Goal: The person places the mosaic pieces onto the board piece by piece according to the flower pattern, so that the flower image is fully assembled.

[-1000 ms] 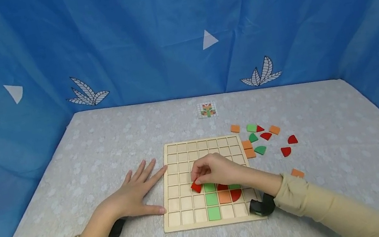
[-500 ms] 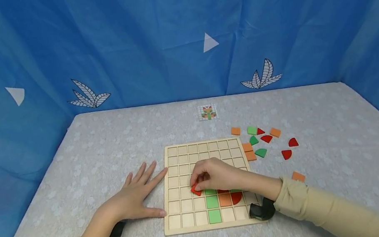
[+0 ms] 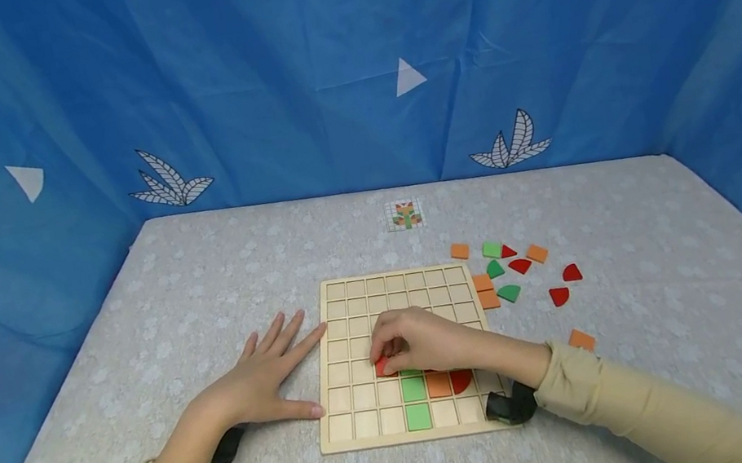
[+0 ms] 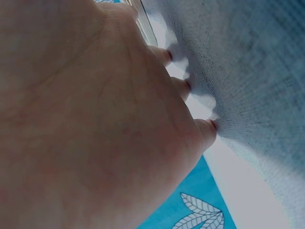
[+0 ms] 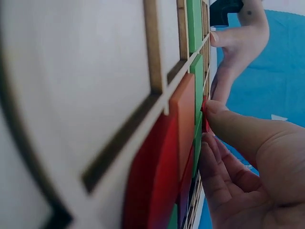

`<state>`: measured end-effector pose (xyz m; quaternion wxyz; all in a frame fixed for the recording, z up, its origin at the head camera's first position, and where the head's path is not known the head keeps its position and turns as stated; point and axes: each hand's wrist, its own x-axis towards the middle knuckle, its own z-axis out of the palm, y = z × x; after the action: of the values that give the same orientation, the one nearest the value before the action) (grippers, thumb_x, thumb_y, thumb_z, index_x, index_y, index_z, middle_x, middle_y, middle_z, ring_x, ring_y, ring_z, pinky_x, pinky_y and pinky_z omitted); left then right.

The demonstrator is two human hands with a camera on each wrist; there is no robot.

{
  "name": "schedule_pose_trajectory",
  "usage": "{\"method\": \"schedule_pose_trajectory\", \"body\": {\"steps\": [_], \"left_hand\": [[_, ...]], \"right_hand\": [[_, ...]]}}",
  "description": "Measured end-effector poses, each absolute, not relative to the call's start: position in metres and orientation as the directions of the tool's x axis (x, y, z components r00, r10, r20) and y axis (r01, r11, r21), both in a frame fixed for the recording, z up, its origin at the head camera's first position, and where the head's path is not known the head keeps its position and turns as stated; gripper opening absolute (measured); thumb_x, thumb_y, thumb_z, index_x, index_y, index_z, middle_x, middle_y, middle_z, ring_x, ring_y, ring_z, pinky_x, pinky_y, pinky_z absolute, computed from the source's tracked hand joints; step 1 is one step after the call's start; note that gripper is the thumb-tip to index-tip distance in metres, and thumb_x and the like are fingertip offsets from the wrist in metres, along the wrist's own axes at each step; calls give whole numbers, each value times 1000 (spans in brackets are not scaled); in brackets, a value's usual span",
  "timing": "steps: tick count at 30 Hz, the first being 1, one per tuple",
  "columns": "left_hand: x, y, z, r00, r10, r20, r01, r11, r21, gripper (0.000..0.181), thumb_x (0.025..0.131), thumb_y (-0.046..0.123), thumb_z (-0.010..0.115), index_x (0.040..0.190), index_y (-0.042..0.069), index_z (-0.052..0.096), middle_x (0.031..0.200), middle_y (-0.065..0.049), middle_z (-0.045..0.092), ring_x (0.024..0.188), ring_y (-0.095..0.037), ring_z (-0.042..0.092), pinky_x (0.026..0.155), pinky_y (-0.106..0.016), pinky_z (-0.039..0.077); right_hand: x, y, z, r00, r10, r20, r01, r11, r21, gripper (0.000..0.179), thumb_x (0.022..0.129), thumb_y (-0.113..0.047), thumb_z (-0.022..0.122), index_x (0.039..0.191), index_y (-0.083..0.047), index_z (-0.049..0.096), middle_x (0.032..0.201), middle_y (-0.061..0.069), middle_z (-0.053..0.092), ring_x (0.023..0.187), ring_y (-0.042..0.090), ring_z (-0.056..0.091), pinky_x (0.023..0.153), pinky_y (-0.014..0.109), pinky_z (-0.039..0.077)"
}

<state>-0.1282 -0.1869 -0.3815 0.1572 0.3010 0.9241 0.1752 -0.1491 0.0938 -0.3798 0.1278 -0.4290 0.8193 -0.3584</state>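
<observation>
My right hand pinches a small red tile between thumb and fingers, over a cell of the wooden grid board. In the right wrist view the thumb and fingertips meet at this red tile, low against the grid beside the green tiles; its full shape is hidden. Light green squares stand in a column, with an orange square and a red rounded tile to their right. My left hand lies with fingers spread on the cloth, index fingertip and thumb at the board's left edge.
Loose orange, green and red tiles lie scattered to the board's right. A small pattern card lies farther back on the patterned tablecloth. A blue curtain hangs behind the table.
The red tile has gone from tilted to nearly flat in its cell, and my right hand has shifted slightly left with it. My left hand stays put.
</observation>
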Motion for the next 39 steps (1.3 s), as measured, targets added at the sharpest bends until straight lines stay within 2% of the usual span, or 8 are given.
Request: {"method": "schedule_pose_trajectory", "body": {"steps": [6,10,17,25,29,34,39], "left_hand": [[-128,-187,-382,-768,614,-182,505,756,417,103,71,72,60,152,23,18,155,-14,3,138,-37,-6,102,-63,-1],[-128,-187,-382,-767,617,-176,512,754,413,104,71,72,59,152,23,18,155,-15,3,138,-37,-5,102,-64,0],[-129,-187,-381,-771,612,-176,505,756,415,103,71,72,60,152,24,18,155,-14,3,138,-37,-4,102,-64,0],[-127,-187,-382,-772,611,-177,505,758,412,103,71,72,60,151,23,19,154,-15,4,138,-38,-4,102,-63,0],[-127,-187,-381,-767,618,-172,511,751,419,103,71,71,61,151,22,19,154,-16,4,138,-38,-4,102,-63,0],[-127,-187,-381,-766,621,-170,513,748,422,103,71,70,61,151,21,19,154,-16,4,138,-38,-4,102,-63,0],[-128,-188,-381,-763,623,-173,510,744,432,103,72,70,61,152,21,18,154,-15,3,138,-38,-5,102,-63,-1]], "right_hand": [[-148,94,-379,-588,-802,102,-604,353,-714,13,81,-2,73,88,-12,69,90,-9,59,79,3,55,70,19,48],[-149,94,-379,-597,-795,111,-611,360,-705,10,84,-4,70,89,-13,70,91,-10,60,80,3,55,71,19,48],[-152,99,-372,-672,-727,144,-535,342,-773,10,91,-5,62,96,-7,70,92,-1,65,78,7,59,69,24,50],[-154,119,-365,-732,-676,85,-392,315,-864,15,93,-9,59,104,-5,69,98,6,67,82,17,61,71,29,50],[-155,136,-363,-776,-628,54,-305,300,-904,17,94,-8,57,105,-1,68,100,11,66,85,23,62,74,33,51],[-156,164,-359,-828,-557,70,-262,273,-926,18,94,-6,56,106,4,65,101,16,63,89,28,62,77,38,52],[-161,199,-357,-894,-446,41,-202,320,-926,23,95,-11,57,110,6,63,104,21,62,92,31,62,76,38,52]]}}
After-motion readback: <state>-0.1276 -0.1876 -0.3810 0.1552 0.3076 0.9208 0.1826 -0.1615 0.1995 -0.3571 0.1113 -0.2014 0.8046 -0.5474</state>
